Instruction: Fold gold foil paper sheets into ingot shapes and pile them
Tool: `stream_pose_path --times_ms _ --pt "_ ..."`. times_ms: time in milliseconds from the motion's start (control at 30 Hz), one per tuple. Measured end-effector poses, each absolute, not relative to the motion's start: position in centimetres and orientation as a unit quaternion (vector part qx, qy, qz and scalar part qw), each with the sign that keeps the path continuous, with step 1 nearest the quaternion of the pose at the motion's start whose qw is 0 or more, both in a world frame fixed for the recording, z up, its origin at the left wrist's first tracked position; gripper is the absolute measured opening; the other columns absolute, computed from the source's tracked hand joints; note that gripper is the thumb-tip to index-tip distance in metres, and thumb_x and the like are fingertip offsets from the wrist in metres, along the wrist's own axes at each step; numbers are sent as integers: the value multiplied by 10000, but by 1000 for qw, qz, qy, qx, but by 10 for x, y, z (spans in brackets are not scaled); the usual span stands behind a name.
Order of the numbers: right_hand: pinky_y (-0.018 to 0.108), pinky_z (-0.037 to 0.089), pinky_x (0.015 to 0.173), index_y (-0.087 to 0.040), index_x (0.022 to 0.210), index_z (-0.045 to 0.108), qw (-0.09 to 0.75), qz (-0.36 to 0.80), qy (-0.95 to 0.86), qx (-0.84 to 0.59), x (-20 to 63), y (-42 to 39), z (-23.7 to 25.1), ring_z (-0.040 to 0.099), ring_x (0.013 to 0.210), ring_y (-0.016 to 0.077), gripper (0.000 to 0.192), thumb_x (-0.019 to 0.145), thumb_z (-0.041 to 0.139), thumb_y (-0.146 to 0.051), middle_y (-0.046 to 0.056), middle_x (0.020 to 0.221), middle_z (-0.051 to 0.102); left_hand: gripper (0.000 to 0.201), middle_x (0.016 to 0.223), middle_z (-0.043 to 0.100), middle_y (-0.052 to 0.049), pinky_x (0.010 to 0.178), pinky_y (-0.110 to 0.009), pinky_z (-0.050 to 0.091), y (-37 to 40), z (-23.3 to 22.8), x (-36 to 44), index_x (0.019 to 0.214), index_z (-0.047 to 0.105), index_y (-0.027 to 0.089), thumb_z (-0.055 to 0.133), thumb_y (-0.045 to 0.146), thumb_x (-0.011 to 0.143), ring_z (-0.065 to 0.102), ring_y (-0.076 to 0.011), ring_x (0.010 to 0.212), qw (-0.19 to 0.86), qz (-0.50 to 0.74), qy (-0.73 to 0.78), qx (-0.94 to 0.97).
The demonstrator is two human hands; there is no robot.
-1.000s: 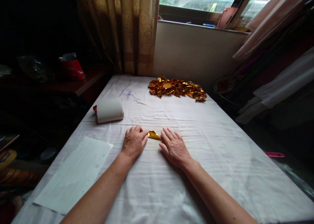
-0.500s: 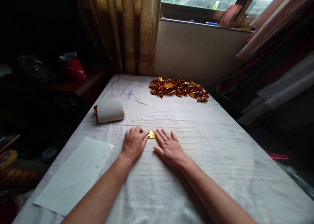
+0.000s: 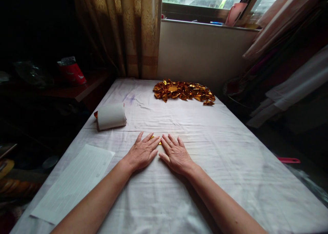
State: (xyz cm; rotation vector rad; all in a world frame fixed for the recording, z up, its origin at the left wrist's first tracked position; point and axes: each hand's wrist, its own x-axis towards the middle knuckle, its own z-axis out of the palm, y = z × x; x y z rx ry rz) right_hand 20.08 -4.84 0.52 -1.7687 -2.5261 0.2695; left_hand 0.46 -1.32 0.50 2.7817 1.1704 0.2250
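A small piece of gold foil paper (image 3: 160,142) lies flat on the white cloth, mostly covered by my fingers. My left hand (image 3: 143,151) rests flat with its fingers spread, the fingertips over the foil. Beside it my right hand (image 3: 176,154) also lies flat, fingers stretched out, its fingertips at the foil's right edge. Neither hand is wrapped round anything. Toward the far edge of the table sits a heap of folded gold foil pieces (image 3: 183,91). To the left stands a curved stack of white-backed sheets (image 3: 111,116), with an orange-gold edge showing.
A lined paper sheet (image 3: 74,182) lies on the cloth-covered table (image 3: 230,179) at left. A red container (image 3: 72,73) stands on a dark side table. A patterned curtain (image 3: 142,32) hangs behind, and garments (image 3: 289,87) hang at right. A pink handle (image 3: 289,160) shows beyond the right edge.
My left hand has opened from a pinch at the foil's left end and now lies flat over it. My right hand stays almost in place. The view has shifted slightly.
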Motion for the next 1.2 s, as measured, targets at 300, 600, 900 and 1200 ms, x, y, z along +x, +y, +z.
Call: stream_pose_path --times_ms 300,600,900,1200 --pt "556 129 1175 -204 1522 277 30 103 -809 -578 200 -49 8 169 1476 281 651 976 327 -556 62 1586 230 460 1441 526 -35 1184 -556 82 -11 5 12 1415 464 254 343 399 996 425 -254 1357 44 80 412 907" --pt "555 138 1171 -216 1513 302 32 88 -811 -578 200 -49 6 189 1472 280 637 969 360 -542 74 1583 242 450 1438 530 -33 1181 -577 113 -11 3 17 1402 483 282 372 395 980 398 -263 1378 27 102 461 881" --pt "533 150 1172 -205 1506 320 33 82 -808 -582 200 -49 5 184 1474 271 630 973 345 -540 76 1587 236 509 1508 440 -55 1168 -579 131 -15 1 -6 1463 393 283 378 419 973 313 -273 1430 33 71 494 866" --pt "528 110 1182 -128 1499 330 62 37 -792 -606 197 -51 2 175 1475 290 668 964 382 -524 129 1582 221 485 1523 413 -71 1166 -575 149 -20 0 -7 1437 439 260 369 396 977 302 -277 1436 22 55 503 862"
